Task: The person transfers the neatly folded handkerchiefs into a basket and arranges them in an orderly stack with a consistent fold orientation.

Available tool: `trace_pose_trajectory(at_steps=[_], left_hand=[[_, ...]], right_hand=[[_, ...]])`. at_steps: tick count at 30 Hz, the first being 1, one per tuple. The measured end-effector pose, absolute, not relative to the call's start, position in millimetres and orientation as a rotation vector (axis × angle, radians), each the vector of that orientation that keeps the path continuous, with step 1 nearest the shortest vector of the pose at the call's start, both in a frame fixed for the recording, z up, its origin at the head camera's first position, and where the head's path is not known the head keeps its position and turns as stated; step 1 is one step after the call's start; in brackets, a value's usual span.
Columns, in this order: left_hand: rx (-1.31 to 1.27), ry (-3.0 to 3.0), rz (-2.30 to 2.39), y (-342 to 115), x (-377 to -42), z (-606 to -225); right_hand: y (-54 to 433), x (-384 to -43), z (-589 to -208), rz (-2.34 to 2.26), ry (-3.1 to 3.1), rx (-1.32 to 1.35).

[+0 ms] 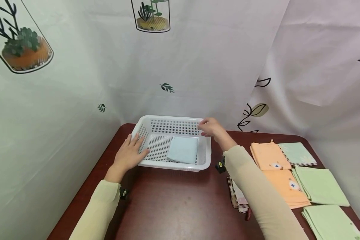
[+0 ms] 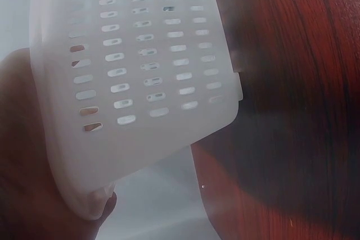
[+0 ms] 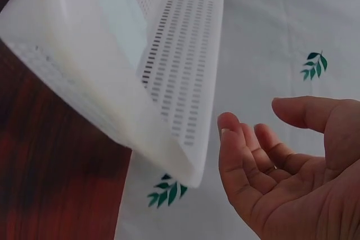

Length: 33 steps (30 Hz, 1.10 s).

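White basket (image 1: 168, 164): 12 o'clock on the table (image 1: 174, 200), looks light, bit bendy; I'd grab both ends | blue cloth (image 1: 182, 150): inside, toward 4, looks soft | left hand (image 1: 129, 154): spread over 9 o'clock edge | right hand (image 1: 210, 127): loosely curled, holds nothing, near 2 | orange cloths (image 1: 270, 156), green cloths (image 1: 321, 183): out toward 4 | wall sheet (image 1: 192, 66) crowds 12

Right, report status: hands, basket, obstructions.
Left hand on the basket, left side. Right hand empty, near far right corner. Folded pale-blue cloth inside. No obstruction seen.
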State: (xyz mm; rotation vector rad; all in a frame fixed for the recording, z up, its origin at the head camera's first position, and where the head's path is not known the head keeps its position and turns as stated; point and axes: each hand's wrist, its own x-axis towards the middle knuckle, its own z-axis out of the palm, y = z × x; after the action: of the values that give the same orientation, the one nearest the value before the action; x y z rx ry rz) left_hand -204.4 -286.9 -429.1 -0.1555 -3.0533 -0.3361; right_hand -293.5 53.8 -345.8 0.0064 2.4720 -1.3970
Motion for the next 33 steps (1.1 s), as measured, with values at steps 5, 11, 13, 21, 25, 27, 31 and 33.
trace_pose_trajectory(at_steps=[5,11,13,21,25,27,31,33], left_hand=[[-0.146,-3.053,-0.337,-287.6,-205.7,-430.7],[-0.152,-3.055,-0.341,-287.8,-205.6,-431.2],[-0.154,-3.055,-0.341,-287.6,-205.0,-430.7],[-0.148,-3.056,-0.35,-286.4,-203.2,-427.3],[-0.152,-3.043,-0.36,-285.1,-202.0,-426.8],[-0.153,-3.041,-0.364,-285.1,-201.5,-426.7],[-0.155,-3.048,-0.359,-286.5,-201.1,-427.3],[-0.158,-3.051,-0.357,-287.3,-201.5,-427.8]], right_hand=[[65.5,-294.7,-342.7,-1.386,2.494,0.023],[79.5,-295.0,-338.8,-1.385,2.499,0.04],[84.5,-295.4,-337.6,-1.379,2.503,0.04],[104.0,-293.8,-333.8,-1.389,2.497,0.013],[112.1,-291.6,-333.5,-1.362,2.51,0.01],[116.1,-289.9,-333.6,-1.342,2.522,0.006],[124.2,-288.5,-336.2,-1.315,2.548,0.006],[128.3,-288.5,-337.9,-1.31,2.558,0.01]])
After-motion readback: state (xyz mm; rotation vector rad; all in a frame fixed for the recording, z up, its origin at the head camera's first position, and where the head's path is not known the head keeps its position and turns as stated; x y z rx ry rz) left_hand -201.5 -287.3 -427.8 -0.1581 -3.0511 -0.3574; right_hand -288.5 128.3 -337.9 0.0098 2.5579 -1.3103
